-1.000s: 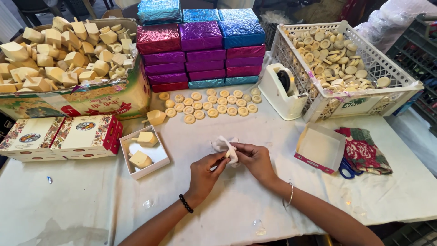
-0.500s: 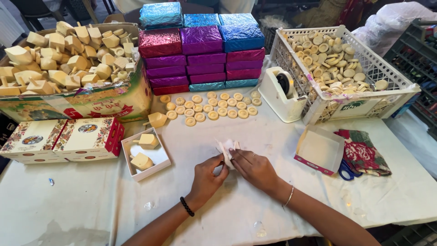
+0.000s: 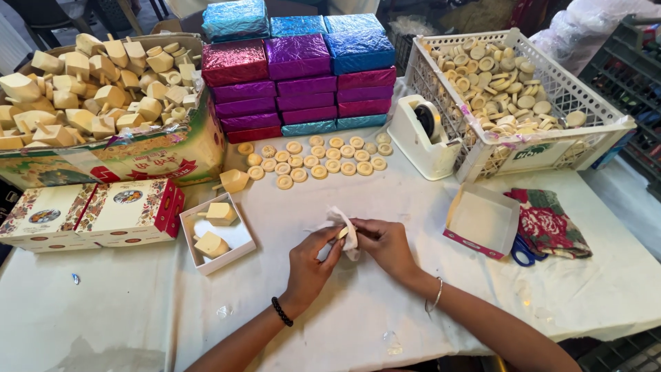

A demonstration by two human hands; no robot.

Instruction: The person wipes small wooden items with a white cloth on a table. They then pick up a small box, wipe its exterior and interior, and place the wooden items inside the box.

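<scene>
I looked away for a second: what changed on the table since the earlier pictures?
Little: both hands, left hand and right hand, kept hold of the small white tissue wrapper, only shifting their fingers on it. The round cream discs and small open white box stayed put.

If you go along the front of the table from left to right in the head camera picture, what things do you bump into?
Two closed patterned boxes → small open white box → left hand → white tissue → right hand → open empty box → floral lid.

Both forearms are stretched up from the lower frame. The left hand point(image 3: 308, 265) and right hand point(image 3: 387, 243) are brought together at centre, fingers pinched.
</scene>
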